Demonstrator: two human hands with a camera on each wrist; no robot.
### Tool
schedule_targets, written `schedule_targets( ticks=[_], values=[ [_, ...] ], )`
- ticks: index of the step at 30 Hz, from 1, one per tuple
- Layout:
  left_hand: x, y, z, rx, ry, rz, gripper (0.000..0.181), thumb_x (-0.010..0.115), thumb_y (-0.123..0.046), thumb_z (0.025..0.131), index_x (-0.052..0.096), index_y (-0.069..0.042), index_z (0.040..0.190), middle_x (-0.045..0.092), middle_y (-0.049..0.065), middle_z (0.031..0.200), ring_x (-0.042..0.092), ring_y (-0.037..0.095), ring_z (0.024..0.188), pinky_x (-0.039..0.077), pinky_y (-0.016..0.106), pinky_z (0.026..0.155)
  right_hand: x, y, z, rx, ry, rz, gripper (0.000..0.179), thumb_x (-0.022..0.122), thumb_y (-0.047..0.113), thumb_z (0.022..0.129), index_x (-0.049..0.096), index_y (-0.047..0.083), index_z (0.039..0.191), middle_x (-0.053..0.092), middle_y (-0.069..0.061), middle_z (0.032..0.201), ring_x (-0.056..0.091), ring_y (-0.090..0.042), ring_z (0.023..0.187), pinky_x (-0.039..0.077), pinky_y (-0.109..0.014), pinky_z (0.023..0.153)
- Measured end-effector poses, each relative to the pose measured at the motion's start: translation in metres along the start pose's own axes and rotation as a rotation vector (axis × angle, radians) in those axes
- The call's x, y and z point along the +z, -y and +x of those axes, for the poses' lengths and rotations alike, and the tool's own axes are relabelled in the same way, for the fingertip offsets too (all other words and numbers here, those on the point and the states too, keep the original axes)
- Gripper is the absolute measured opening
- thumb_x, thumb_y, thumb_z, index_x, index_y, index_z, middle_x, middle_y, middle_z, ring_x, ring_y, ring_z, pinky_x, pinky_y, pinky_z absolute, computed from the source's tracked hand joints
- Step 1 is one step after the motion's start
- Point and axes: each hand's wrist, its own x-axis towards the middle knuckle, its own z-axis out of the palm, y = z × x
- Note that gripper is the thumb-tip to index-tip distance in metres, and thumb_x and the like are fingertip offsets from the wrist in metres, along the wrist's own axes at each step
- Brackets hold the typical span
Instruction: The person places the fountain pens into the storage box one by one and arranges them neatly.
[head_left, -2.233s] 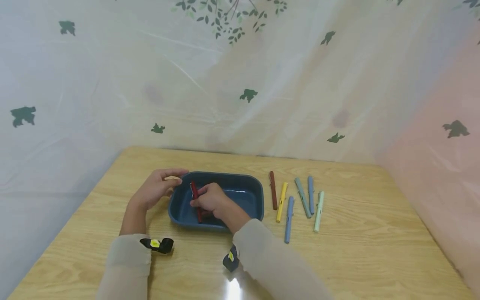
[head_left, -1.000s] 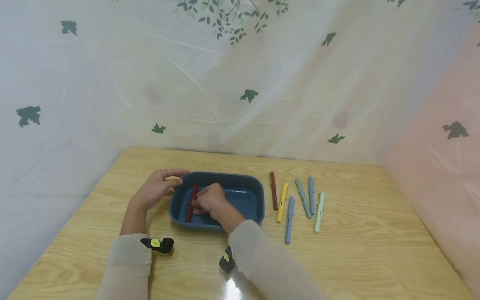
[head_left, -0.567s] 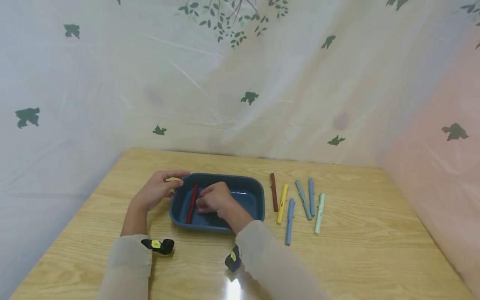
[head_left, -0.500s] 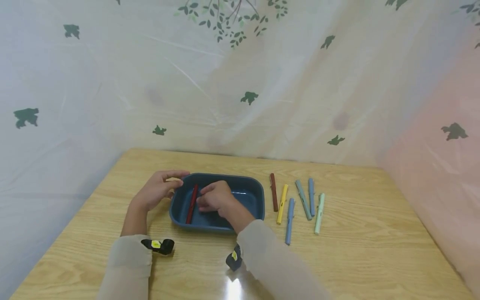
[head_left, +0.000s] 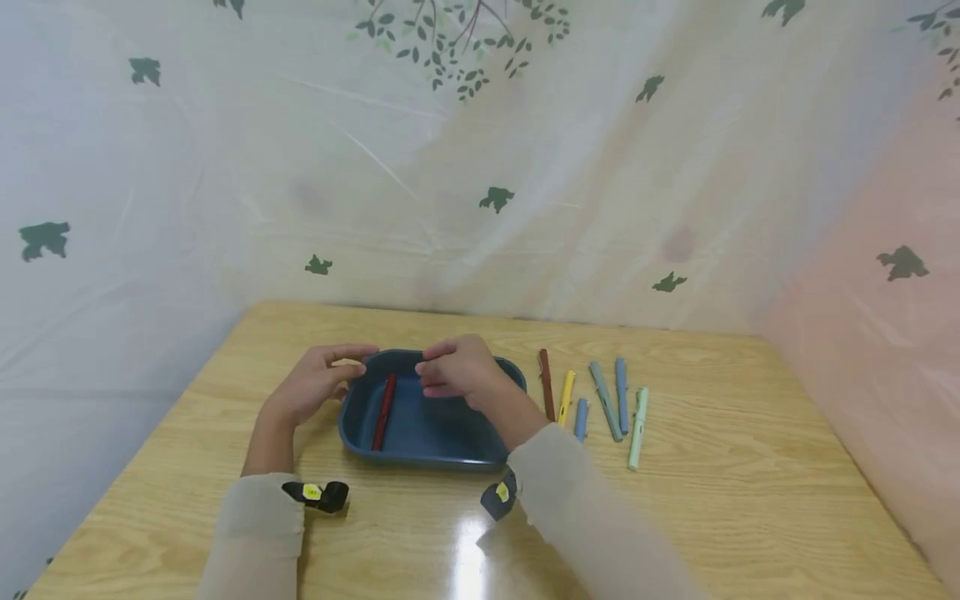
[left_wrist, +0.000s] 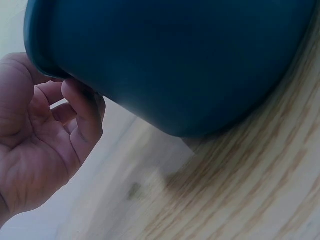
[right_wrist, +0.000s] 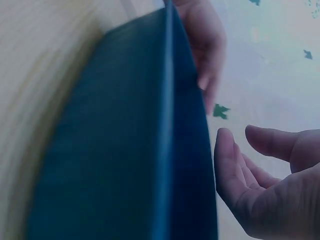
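Observation:
My left hand (head_left: 311,383) holds the left end of a blue rectangular dish (head_left: 435,461) at its rim; in the left wrist view its fingers (left_wrist: 85,110) curl against the outer wall under the lip. Inside the dish, near its left end, a dark red pen (head_left: 384,412) lies lengthwise from front to back. Above the dish's back right part is my right hand (head_left: 465,371), holding nothing. The right wrist view shows its thumb and fingers (right_wrist: 227,160) apart and loosely bent, beyond the dish's side wall (right_wrist: 115,130).
Right of the dish on the wooden table (head_left: 750,467) lie a brown-red pen (head_left: 547,383), a yellow pen (head_left: 566,396), a grey-green pen (head_left: 606,402), a pale green pen (head_left: 638,429) and two blue pens, one (head_left: 581,419) partly behind my right sleeve. A printed curtain (head_left: 420,208) hangs behind.
My right hand has let go of the dark red pen, leaving it on the dish's floor toward the left, then risen away back and right. The left hand has stayed at the rim.

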Motion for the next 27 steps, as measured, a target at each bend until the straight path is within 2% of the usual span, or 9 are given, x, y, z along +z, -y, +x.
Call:
schedule_targets(
  ticks=[6, 14, 23, 27],
  values=[
    [0.001, 0.002, -0.001, -0.004, -0.005, -0.002, 0.04, 0.06, -0.014, 0.103, 0.06, -0.004, 0.142, 0.057, 0.018, 0.141, 0.058, 0.016, 0.089, 0.054, 0.034, 0.069, -0.023, 0.009, -0.005, -0.011, -0.028, 0.001, 0.036, 0.07, -0.001, 0.094, 0.064, -0.006, 0.128, 0.069, -0.028, 0.12, 0.07, -0.036, 0.102, 0.061, -0.035, 0.075],
    [0.001, 0.003, 0.001, -0.009, -0.004, 0.005, 0.04, 0.059, -0.013, 0.103, 0.06, -0.004, 0.142, 0.057, 0.019, 0.141, 0.059, 0.017, 0.09, 0.055, 0.034, 0.069, -0.056, 0.016, -0.012, -0.038, -0.091, -0.018, 0.035, 0.069, 0.0, 0.094, 0.063, -0.005, 0.128, 0.07, -0.024, 0.118, 0.071, -0.029, 0.094, 0.06, -0.035, 0.076],
    [0.001, 0.002, -0.001, -0.004, 0.002, 0.004, 0.041, 0.059, -0.012, 0.103, 0.059, -0.002, 0.142, 0.057, 0.019, 0.139, 0.058, 0.017, 0.087, 0.053, 0.032, 0.066, -0.103, 0.019, -0.023, -0.058, -0.138, -0.098, 0.037, 0.067, 0.002, 0.096, 0.06, -0.005, 0.132, 0.066, -0.023, 0.124, 0.068, -0.035, 0.107, 0.059, -0.036, 0.083],
    [0.001, 0.001, 0.0, -0.009, -0.006, 0.009, 0.04, 0.059, -0.012, 0.103, 0.06, -0.003, 0.142, 0.057, 0.018, 0.14, 0.058, 0.017, 0.089, 0.053, 0.032, 0.067, -0.122, 0.017, -0.029, -0.069, -0.159, -0.151, 0.037, 0.067, 0.004, 0.097, 0.06, -0.005, 0.133, 0.067, -0.021, 0.12, 0.069, -0.034, 0.105, 0.059, -0.036, 0.083]
  ],
)
